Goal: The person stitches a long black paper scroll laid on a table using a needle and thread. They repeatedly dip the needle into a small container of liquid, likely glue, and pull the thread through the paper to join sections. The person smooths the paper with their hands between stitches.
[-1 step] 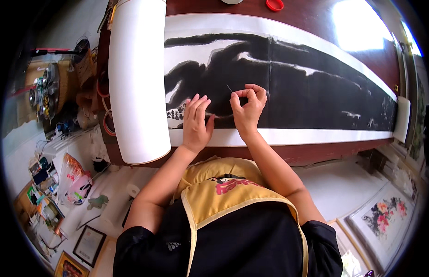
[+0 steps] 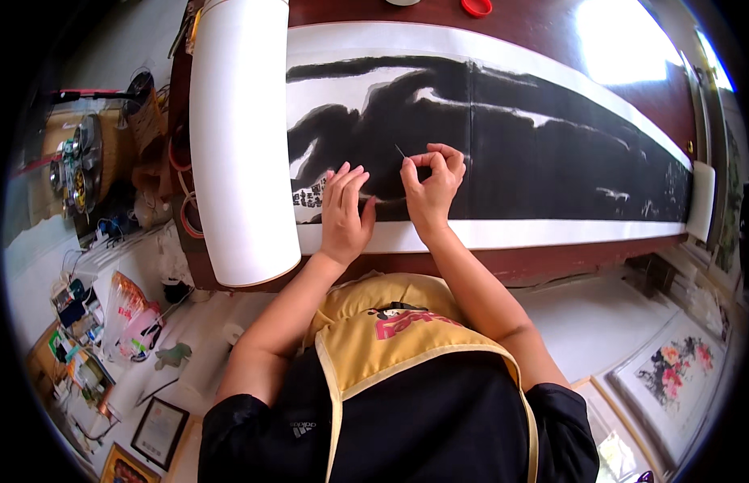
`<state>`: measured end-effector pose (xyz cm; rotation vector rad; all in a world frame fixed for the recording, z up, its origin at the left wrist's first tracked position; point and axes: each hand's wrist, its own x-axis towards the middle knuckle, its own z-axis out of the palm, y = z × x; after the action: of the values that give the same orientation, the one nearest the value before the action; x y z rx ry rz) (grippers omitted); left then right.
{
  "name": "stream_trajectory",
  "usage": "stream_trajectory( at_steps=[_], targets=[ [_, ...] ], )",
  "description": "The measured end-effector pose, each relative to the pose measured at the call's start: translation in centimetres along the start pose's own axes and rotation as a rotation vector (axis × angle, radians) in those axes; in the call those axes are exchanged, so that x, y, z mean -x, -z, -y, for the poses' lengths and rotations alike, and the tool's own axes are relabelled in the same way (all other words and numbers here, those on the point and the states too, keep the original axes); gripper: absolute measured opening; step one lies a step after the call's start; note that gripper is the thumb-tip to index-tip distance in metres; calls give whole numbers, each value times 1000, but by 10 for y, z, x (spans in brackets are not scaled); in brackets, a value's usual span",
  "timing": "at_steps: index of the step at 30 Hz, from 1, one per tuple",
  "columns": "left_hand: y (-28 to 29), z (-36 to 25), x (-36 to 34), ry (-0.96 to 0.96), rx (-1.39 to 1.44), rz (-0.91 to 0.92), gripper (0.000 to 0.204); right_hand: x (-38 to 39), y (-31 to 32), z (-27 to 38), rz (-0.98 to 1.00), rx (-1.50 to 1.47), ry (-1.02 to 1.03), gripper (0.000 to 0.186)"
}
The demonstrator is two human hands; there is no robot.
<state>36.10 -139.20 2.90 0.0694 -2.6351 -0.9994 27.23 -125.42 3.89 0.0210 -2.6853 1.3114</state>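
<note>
A long ink painting (image 2: 511, 181), mostly black with white streaks and white borders, lies unrolled on the table. My left hand (image 2: 345, 213) rests on its lower left part, fingers stretched out and apart, beside a patch of black written characters (image 2: 308, 196). To the right of it, my right hand (image 2: 431, 193) is closed in a pinch over the black area. Between thumb and forefinger it grips a thin needle (image 2: 400, 150) whose free end points up and left. What the other fingers cover is hidden. Close by on the left is the thick white paper roll (image 2: 242, 145).
A smaller white roll (image 2: 701, 201) sits at the painting's far right end. On the dark red table (image 2: 544, 40) lies a red ring-shaped lid (image 2: 477, 7). Tape rolls (image 2: 191, 216) hang at the table's left edge. A flower painting (image 2: 672, 378) lies at lower right.
The whole view has shifted very slightly. Both hands keep the same pose, and the needle is still pinched in my right hand.
</note>
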Motion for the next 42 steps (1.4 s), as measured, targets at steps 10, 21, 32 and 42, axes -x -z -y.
stream_trajectory(
  at_steps=[10,21,32,42],
  targets=[
    [1,15,6,-35,225,-25,40,21,-50,18,-261,94,-119,14],
    [7,18,9,-48,292,-12,37,26,-58,13,-343,188,-75,14],
    [6,19,8,-59,333,-28,37,25,-61,11,-342,247,-65,13],
    [7,18,8,-62,333,-20,37,23,-63,12,-350,259,-68,14]
  ],
)
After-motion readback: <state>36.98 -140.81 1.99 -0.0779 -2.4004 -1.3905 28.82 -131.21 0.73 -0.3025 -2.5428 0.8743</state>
